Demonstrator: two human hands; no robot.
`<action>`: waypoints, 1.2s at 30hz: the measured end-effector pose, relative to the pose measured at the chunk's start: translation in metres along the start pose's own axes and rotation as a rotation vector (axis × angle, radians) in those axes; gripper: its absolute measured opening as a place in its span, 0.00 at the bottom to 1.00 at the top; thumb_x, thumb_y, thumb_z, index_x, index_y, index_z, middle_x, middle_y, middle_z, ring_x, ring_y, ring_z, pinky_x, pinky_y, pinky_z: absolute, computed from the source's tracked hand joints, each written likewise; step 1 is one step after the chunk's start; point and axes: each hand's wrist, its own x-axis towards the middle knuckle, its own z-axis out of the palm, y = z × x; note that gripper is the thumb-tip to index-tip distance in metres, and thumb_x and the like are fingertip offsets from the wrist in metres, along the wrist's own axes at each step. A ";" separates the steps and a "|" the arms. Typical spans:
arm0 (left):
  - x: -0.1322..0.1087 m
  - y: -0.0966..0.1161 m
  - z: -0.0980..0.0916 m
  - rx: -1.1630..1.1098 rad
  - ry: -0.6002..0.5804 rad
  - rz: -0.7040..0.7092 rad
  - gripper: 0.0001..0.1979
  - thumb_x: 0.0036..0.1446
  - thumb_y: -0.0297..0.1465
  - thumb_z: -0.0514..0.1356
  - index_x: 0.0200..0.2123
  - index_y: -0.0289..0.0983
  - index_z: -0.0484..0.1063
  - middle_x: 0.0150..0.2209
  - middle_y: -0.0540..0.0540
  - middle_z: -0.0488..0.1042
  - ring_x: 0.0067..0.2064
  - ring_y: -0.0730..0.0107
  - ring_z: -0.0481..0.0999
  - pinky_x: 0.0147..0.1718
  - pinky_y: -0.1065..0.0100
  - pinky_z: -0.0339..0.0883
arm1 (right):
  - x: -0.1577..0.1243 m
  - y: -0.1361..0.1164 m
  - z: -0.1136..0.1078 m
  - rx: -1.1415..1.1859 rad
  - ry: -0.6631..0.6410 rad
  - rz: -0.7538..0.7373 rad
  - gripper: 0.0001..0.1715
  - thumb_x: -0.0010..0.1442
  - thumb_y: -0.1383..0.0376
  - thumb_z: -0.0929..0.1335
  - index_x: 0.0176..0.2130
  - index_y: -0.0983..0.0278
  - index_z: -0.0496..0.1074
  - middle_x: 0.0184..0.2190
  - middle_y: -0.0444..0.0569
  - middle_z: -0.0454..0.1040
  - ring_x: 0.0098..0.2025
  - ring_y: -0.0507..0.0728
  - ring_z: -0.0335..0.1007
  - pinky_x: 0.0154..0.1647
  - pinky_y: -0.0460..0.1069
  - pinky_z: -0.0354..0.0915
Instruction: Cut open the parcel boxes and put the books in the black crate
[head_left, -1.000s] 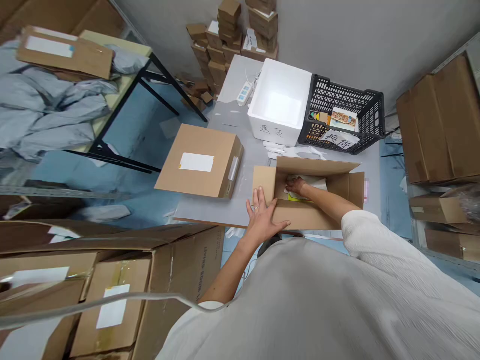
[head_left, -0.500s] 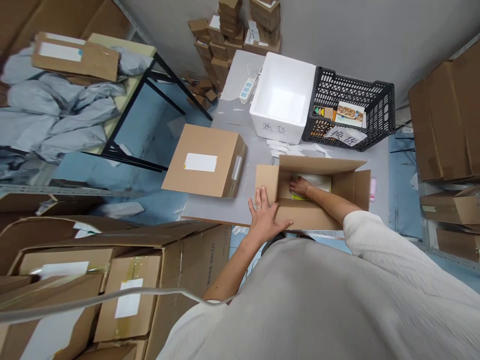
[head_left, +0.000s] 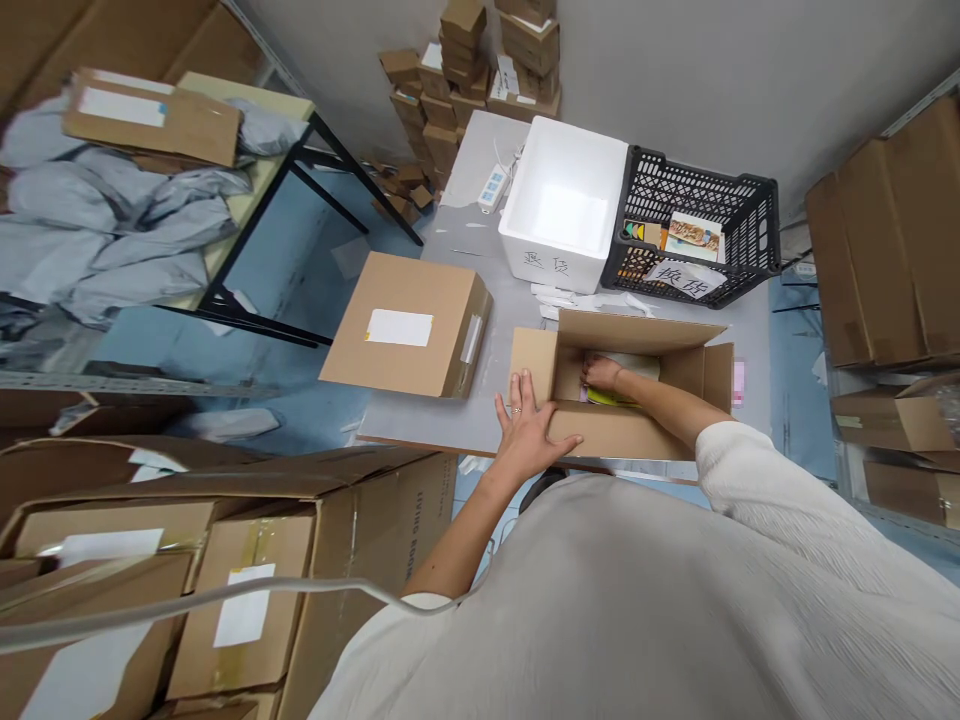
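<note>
The left hand (head_left: 529, 432) is open, its fingers spread and pressed against the near wall and left flap of an open cardboard carton (head_left: 622, 432), holding nothing; a ring shows on one finger. The right hand (head_left: 604, 373) reaches down inside the carton, resting on a white packet (head_left: 630, 367) with a yellow item (head_left: 609, 398) at its edge; whether it grips anything cannot be told. The carton sits on a grey table (head_left: 450, 425), just beside a sealed carton with a white label (head_left: 401, 325). Beyond them stand a white foam box (head_left: 562, 215) and a black plastic crate (head_left: 701, 195) holding printed cards.
</note>
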 end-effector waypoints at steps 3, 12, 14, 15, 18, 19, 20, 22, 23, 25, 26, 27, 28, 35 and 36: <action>0.001 0.000 0.000 -0.003 0.002 0.005 0.29 0.57 0.51 0.78 0.53 0.39 0.82 0.88 0.32 0.34 0.87 0.25 0.30 0.80 0.22 0.32 | -0.002 -0.002 -0.002 -0.033 -0.044 -0.002 0.21 0.75 0.74 0.65 0.57 0.71 0.84 0.57 0.65 0.85 0.60 0.64 0.78 0.59 0.54 0.69; 0.001 0.001 -0.001 0.001 -0.019 0.002 0.30 0.58 0.52 0.77 0.55 0.38 0.82 0.88 0.30 0.32 0.87 0.27 0.29 0.80 0.23 0.31 | 0.004 -0.005 0.000 -0.016 -0.094 -0.010 0.19 0.77 0.72 0.66 0.57 0.64 0.84 0.60 0.59 0.84 0.60 0.62 0.78 0.57 0.52 0.69; 0.001 0.002 -0.001 0.004 -0.018 0.002 0.30 0.58 0.52 0.77 0.55 0.38 0.82 0.88 0.30 0.32 0.87 0.28 0.29 0.80 0.23 0.30 | 0.002 -0.005 0.002 -0.009 -0.083 -0.006 0.19 0.77 0.72 0.65 0.58 0.63 0.83 0.62 0.59 0.83 0.62 0.63 0.77 0.60 0.54 0.68; 0.001 0.002 -0.002 0.005 -0.020 0.000 0.30 0.58 0.52 0.77 0.55 0.38 0.82 0.88 0.31 0.32 0.87 0.28 0.29 0.80 0.23 0.30 | 0.001 -0.005 0.003 -0.006 -0.075 -0.004 0.19 0.77 0.72 0.65 0.58 0.63 0.83 0.62 0.59 0.82 0.61 0.63 0.77 0.61 0.54 0.68; 0.001 0.003 -0.001 0.006 -0.024 -0.005 0.30 0.58 0.52 0.77 0.55 0.39 0.81 0.88 0.30 0.33 0.87 0.27 0.30 0.79 0.22 0.30 | -0.002 -0.003 0.006 0.016 -0.061 -0.003 0.18 0.75 0.73 0.67 0.57 0.64 0.83 0.62 0.59 0.82 0.59 0.63 0.77 0.63 0.56 0.67; 0.001 0.003 -0.001 0.005 -0.022 -0.006 0.30 0.58 0.52 0.77 0.55 0.39 0.81 0.88 0.30 0.33 0.87 0.27 0.31 0.79 0.21 0.30 | -0.004 -0.003 0.007 0.026 -0.060 -0.002 0.18 0.74 0.73 0.67 0.56 0.64 0.83 0.62 0.59 0.82 0.59 0.63 0.78 0.63 0.57 0.67; 0.001 0.004 0.000 0.005 -0.019 -0.005 0.29 0.58 0.51 0.77 0.54 0.39 0.81 0.87 0.30 0.34 0.87 0.27 0.31 0.79 0.21 0.30 | -0.005 -0.003 0.007 0.035 -0.059 0.001 0.18 0.73 0.73 0.68 0.56 0.64 0.83 0.62 0.59 0.82 0.59 0.63 0.77 0.63 0.57 0.67; 0.001 0.004 0.000 0.004 -0.011 -0.001 0.27 0.58 0.51 0.76 0.53 0.39 0.81 0.88 0.31 0.35 0.87 0.27 0.32 0.79 0.21 0.31 | -0.007 -0.003 0.008 0.048 -0.063 0.010 0.18 0.70 0.74 0.70 0.55 0.64 0.83 0.63 0.58 0.82 0.59 0.63 0.77 0.64 0.57 0.67; 0.002 0.005 0.000 0.004 -0.008 0.004 0.27 0.58 0.50 0.76 0.52 0.39 0.82 0.88 0.32 0.35 0.87 0.27 0.32 0.79 0.21 0.31 | -0.008 -0.003 0.008 0.048 -0.071 0.014 0.19 0.69 0.75 0.70 0.56 0.63 0.83 0.64 0.58 0.81 0.60 0.64 0.77 0.64 0.57 0.67; 0.003 0.006 0.000 0.007 -0.009 0.013 0.26 0.58 0.50 0.77 0.52 0.40 0.82 0.88 0.33 0.36 0.87 0.27 0.32 0.79 0.21 0.31 | -0.007 -0.005 0.008 0.047 -0.089 0.022 0.21 0.67 0.75 0.72 0.58 0.63 0.82 0.66 0.59 0.80 0.61 0.64 0.76 0.63 0.57 0.67; 0.004 0.006 0.000 0.009 -0.012 0.016 0.26 0.58 0.51 0.77 0.52 0.40 0.82 0.88 0.33 0.36 0.87 0.27 0.32 0.79 0.21 0.30 | -0.007 -0.006 0.008 0.047 -0.098 0.026 0.21 0.68 0.75 0.71 0.58 0.64 0.82 0.66 0.61 0.79 0.61 0.65 0.75 0.63 0.57 0.67; 0.005 0.007 0.000 0.012 -0.015 0.018 0.27 0.58 0.51 0.76 0.51 0.40 0.82 0.88 0.34 0.36 0.87 0.28 0.32 0.80 0.21 0.30 | -0.005 -0.008 0.008 0.047 -0.102 0.031 0.21 0.70 0.74 0.71 0.59 0.65 0.81 0.66 0.62 0.79 0.61 0.65 0.75 0.62 0.58 0.67; 0.006 0.008 0.000 0.014 -0.017 0.018 0.27 0.58 0.52 0.76 0.51 0.40 0.82 0.88 0.34 0.36 0.87 0.28 0.32 0.79 0.21 0.29 | -0.003 -0.010 0.007 0.048 -0.103 0.036 0.20 0.71 0.74 0.69 0.59 0.65 0.81 0.66 0.63 0.79 0.61 0.65 0.75 0.62 0.58 0.67; 0.008 0.009 0.002 0.009 -0.006 0.010 0.27 0.59 0.52 0.75 0.52 0.40 0.83 0.88 0.34 0.37 0.87 0.27 0.33 0.79 0.20 0.29 | 0.002 -0.015 -0.003 0.050 -0.075 0.065 0.17 0.76 0.74 0.65 0.56 0.67 0.81 0.58 0.61 0.84 0.56 0.62 0.75 0.60 0.56 0.65; 0.008 0.009 0.002 0.011 -0.006 0.012 0.27 0.60 0.52 0.75 0.52 0.40 0.83 0.88 0.34 0.37 0.87 0.27 0.33 0.79 0.20 0.29 | 0.001 -0.014 -0.004 0.051 -0.076 0.072 0.17 0.76 0.75 0.65 0.55 0.67 0.81 0.55 0.60 0.85 0.54 0.61 0.75 0.59 0.56 0.65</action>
